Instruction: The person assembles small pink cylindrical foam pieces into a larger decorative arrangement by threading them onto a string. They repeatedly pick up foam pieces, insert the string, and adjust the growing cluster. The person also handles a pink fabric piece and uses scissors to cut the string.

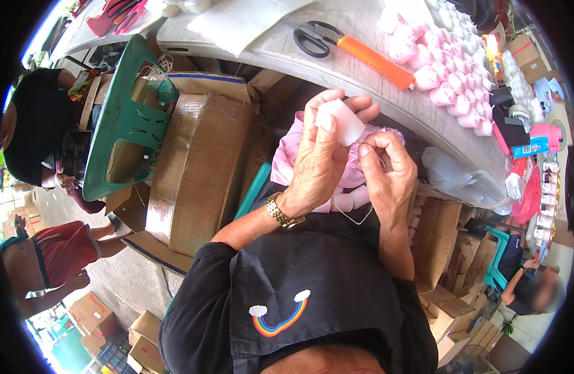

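Out at my left I see a person in a black top (38,124), then a green plastic chair (103,140), and beside it a large cardboard box (190,174) standing off the desk's near edge. A white sheet (246,25) lies near the desk's (274,62) left end, overlapping the far edge of my view. My left wrist carries a gold watch (276,210). Farther right, black scissor handles (312,40) lie near the near edge, meeting a long orange tool (377,62); I cannot tell whether they are 1 piece. My left hand (315,162) is raised just off the near edge, its fingers grasping a pale pink block (348,123), which is held in the air above a pink cloth (290,153). My right hand (393,177) is at the block's lower right corner, thumb and forefinger drawn together; I cannot tell whether they pinch anything. Toward the desk's right end, rows of pink pieces (446,78) stand along the near edge. Below that edge hangs a clear plastic bag (461,174).
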`<state>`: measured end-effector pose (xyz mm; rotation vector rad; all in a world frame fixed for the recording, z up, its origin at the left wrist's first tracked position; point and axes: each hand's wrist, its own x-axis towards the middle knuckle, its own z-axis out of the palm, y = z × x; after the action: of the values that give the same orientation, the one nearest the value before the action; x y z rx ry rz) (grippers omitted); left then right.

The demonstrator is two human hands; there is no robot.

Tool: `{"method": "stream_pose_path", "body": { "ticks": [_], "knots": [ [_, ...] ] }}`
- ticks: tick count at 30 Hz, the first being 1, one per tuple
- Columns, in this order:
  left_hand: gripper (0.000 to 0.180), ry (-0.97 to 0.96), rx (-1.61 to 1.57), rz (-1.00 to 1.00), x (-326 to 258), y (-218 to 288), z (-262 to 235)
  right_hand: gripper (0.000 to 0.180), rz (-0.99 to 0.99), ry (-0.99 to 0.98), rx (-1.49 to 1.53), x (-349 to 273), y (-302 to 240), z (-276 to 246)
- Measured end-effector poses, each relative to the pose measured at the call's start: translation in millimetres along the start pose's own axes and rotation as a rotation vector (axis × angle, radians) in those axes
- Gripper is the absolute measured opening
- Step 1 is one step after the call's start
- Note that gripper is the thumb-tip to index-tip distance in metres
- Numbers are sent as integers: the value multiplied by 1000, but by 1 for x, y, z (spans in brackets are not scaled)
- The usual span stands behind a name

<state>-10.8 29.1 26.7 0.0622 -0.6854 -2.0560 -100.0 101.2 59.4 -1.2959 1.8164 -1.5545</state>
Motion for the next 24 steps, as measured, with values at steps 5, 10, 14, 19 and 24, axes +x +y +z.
{"method": "stream_pose_path", "body": {
  "ticks": [5,10,14,19,24],
  "knots": [
    [48,-8,-21,-22,-1,-2,1,4,37,13,39,2,0,3],
    [48,27,-10,-2,0,-1,-1,3,15,-13,20,2,2,1],
    [49,8,9,-12,0,-3,-2,3,17,-15,32,3,4,3],
    [50,22,0,-20,1,-3,-3,6,14,32,77,2,6,7],
    [51,52,-91,-40,1,-2,-2,10,-66,83,30,1,9,11]
  ]
}}
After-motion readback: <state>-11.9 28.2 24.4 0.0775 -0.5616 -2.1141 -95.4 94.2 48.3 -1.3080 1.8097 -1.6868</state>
